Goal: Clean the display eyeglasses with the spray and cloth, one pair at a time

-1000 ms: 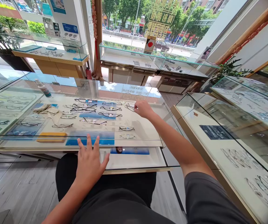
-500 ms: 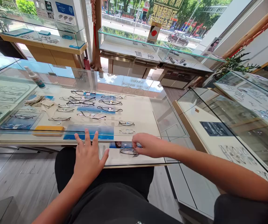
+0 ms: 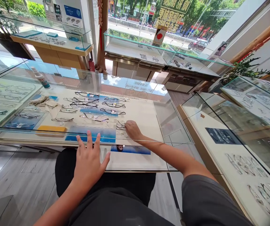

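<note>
Right hand low over the front right part of the white display board, with fingers pressed together and fingertips just beside a thin dark pair of glasses; pinching or only touching, impossible to tell from this view. Right under the hand, a clear pair of glasses, partly hidden. Left hand spread wide, palm down, fingers well apart, over the front glass edge of the counter. Just behind its fingertips, a blue card. Toward the left side of the board, a yellow pad and a crumpled beige cloth. Near the back left corner, a small spray bottle. Across the back half of the board, rows of other glasses. Below the front glass edge, a blue paper strip.
</note>
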Demonstrator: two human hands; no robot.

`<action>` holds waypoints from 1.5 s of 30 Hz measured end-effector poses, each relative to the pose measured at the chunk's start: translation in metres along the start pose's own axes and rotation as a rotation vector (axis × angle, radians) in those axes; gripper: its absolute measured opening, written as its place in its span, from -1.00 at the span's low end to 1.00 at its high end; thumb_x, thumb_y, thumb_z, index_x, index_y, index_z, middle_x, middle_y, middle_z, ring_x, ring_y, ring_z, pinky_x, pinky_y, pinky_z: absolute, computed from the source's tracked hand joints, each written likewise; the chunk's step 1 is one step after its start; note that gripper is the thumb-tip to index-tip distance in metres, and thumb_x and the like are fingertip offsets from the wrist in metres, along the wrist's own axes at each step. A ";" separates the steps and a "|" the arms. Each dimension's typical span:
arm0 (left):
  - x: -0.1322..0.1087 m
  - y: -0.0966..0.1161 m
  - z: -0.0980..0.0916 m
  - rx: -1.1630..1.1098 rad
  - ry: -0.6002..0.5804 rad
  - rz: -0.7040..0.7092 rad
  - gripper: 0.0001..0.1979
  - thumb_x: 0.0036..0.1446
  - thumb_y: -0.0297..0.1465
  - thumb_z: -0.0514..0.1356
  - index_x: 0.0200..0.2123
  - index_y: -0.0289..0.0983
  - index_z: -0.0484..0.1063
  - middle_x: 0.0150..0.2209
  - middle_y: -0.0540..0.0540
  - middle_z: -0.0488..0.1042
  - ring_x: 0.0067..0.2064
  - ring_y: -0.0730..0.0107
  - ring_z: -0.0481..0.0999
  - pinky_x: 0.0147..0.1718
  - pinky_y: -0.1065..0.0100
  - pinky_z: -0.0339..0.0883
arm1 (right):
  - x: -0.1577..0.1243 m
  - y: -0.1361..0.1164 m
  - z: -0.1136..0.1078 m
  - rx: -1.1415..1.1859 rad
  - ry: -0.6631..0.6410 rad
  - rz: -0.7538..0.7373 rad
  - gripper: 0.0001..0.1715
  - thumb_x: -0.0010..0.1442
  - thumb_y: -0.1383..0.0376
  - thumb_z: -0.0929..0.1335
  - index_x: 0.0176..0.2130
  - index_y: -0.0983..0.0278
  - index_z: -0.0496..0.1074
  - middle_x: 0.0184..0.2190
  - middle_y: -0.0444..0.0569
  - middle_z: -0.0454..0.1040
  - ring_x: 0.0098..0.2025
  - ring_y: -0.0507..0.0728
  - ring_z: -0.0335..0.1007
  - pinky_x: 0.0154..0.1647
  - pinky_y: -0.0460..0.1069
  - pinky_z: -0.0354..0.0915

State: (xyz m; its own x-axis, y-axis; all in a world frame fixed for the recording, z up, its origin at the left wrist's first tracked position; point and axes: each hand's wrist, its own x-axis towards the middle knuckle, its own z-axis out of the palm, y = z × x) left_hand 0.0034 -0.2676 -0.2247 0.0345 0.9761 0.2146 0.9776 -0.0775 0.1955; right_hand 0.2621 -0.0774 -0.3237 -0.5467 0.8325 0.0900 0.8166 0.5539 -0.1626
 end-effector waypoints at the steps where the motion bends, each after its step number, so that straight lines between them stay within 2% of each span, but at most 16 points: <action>1: 0.000 0.000 0.000 0.002 -0.001 -0.003 -0.17 0.44 -0.07 0.19 0.60 -0.39 0.20 0.65 -0.56 -0.02 0.63 -0.87 -0.22 0.31 -0.49 0.34 | 0.007 0.006 0.006 -0.004 0.029 0.007 -0.64 0.51 0.48 0.21 -0.06 0.30 0.57 0.04 0.25 0.61 0.15 0.35 0.40 0.30 0.22 0.27; 7: -0.003 -0.001 0.001 0.003 -0.006 -0.004 -0.14 0.41 -0.06 0.22 0.62 -0.34 0.19 0.66 -0.50 -0.03 0.63 -0.87 -0.21 0.30 -0.50 0.35 | 0.044 0.038 0.030 -0.060 0.132 0.085 -0.69 0.48 0.49 0.29 0.03 0.32 0.60 0.10 0.24 0.63 0.21 0.34 0.44 0.34 0.28 0.33; 9: -0.005 0.000 0.002 -0.002 0.000 -0.012 -0.14 0.40 -0.07 0.22 0.62 -0.32 0.19 0.67 -0.47 -0.03 0.64 -0.82 -0.24 0.32 -0.49 0.34 | 0.060 0.052 0.031 -0.094 0.145 0.120 -0.76 0.51 0.35 0.39 0.11 0.31 0.58 0.16 0.17 0.61 0.24 0.32 0.49 0.34 0.30 0.41; 12: -0.007 -0.002 0.004 -0.001 0.011 -0.014 -0.15 0.40 -0.08 0.22 0.62 -0.31 0.19 0.67 -0.44 -0.04 0.65 -0.80 -0.26 0.32 -0.46 0.37 | 0.082 0.078 0.031 -0.144 0.142 0.153 -0.57 0.49 0.11 0.47 0.23 0.25 0.53 0.25 0.10 0.56 0.22 0.28 0.57 0.26 0.29 0.54; 16: -0.009 -0.009 0.009 0.032 0.010 0.016 -0.12 0.41 -0.05 0.22 0.64 -0.30 0.15 0.68 -0.46 -0.11 0.63 -0.87 -0.24 0.22 -0.44 0.47 | 0.096 0.109 0.032 -0.192 0.114 0.168 -0.55 0.51 0.13 0.45 0.27 0.26 0.51 0.26 0.13 0.56 0.20 0.27 0.59 0.21 0.26 0.59; 19: -0.010 -0.012 0.012 0.034 0.008 0.023 -0.09 0.39 -0.04 0.25 0.66 -0.25 0.11 0.69 -0.43 -0.12 0.62 -0.89 -0.23 0.17 -0.44 0.53 | 0.101 0.122 0.035 -0.213 0.089 0.164 -0.55 0.51 0.14 0.45 0.27 0.28 0.51 0.25 0.14 0.57 0.19 0.27 0.59 0.20 0.25 0.59; 28: -0.010 -0.010 0.012 0.029 0.020 0.002 -0.13 0.37 -0.06 0.25 0.63 -0.25 0.20 0.68 -0.41 -0.06 0.62 -0.90 -0.18 0.13 -0.43 0.56 | 0.115 0.128 0.031 -0.258 0.101 0.191 -0.56 0.51 0.12 0.45 0.26 0.24 0.52 0.27 0.13 0.56 0.20 0.26 0.59 0.22 0.26 0.58; 33: -0.008 -0.007 0.009 0.054 0.053 0.018 -0.19 0.43 -0.08 0.17 0.60 -0.35 0.24 0.66 -0.49 -0.04 0.61 -0.93 -0.19 0.10 -0.46 0.56 | 0.112 0.129 0.036 -0.252 0.057 0.167 -0.55 0.50 0.11 0.46 0.26 0.25 0.52 0.26 0.13 0.56 0.20 0.26 0.59 0.22 0.26 0.58; 38: -0.008 -0.006 0.009 0.041 0.060 0.016 -0.18 0.41 -0.09 0.19 0.60 -0.34 0.24 0.67 -0.47 -0.04 0.62 -0.91 -0.18 0.14 -0.46 0.54 | 0.110 0.131 0.045 -0.245 0.007 0.142 -0.53 0.49 0.11 0.47 0.27 0.27 0.52 0.26 0.14 0.56 0.19 0.27 0.59 0.21 0.26 0.58; 45: -0.008 -0.006 0.010 0.025 0.048 0.013 -0.19 0.42 -0.11 0.20 0.61 -0.35 0.22 0.67 -0.48 -0.06 0.63 -0.89 -0.24 0.17 -0.50 0.51 | 0.103 0.127 0.037 -0.245 -0.012 0.125 -0.51 0.48 0.10 0.48 0.27 0.27 0.51 0.26 0.15 0.55 0.20 0.28 0.59 0.21 0.26 0.58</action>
State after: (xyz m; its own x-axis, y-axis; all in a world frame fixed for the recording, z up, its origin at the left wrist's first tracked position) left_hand -0.0012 -0.2733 -0.2369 0.0383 0.9641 0.2626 0.9821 -0.0848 0.1682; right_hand 0.3028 0.0783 -0.3713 -0.4401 0.8950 0.0727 0.8974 0.4355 0.0711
